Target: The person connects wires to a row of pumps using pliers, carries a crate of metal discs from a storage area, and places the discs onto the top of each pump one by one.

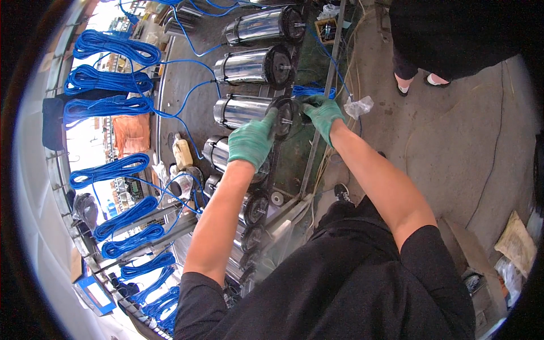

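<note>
A shiny silver cylindrical motor (241, 110) with a black end cap and a thin protruding shaft lies on its side in a row of similar ones. My left hand (250, 141), in a green glove, holds this motor at its black end, the index finger laid along the cap. On the shaft side is my right hand (323, 116), also green-gloved. Its fingers are pinched together beside the end cap; what they hold is hidden. Just beyond it lies a small blue cable bundle (314, 90). Another motor (215, 152) sits partly under my left wrist.
Coiled blue cables (116, 48) line a rack at the left, their leads running to the motors. More motors (246, 65) lie farther up the bench. A small box of parts (326, 31) and a plastic bag (358, 106) are beyond the metal rail. Another person (436, 39) stands at far right.
</note>
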